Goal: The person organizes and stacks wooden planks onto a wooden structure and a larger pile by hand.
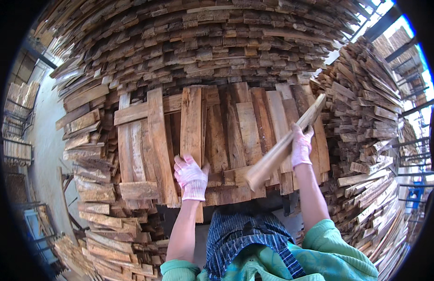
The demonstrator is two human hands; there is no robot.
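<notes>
My left hand (190, 179), in a pale pink knit glove, grips the near end of an upright wooden board (192, 122) that lies on a layer of other planks. To the right, my gloved right hand (302, 144) is closed around a loose wooden plank (277, 157), held raised and slanting from lower left to upper right. Beneath both hands, boards (246, 126) lie side by side, pointing away from me. A crosswise board (137, 113) rests at their far left, partly under other boards.
A tall stack of wood (203, 47) rises at the far side. More piled boards stand at the left (93, 178) and at the right (362, 117). A concrete floor strip (46, 131) runs along the far left, beside metal racks (20, 112) of wood.
</notes>
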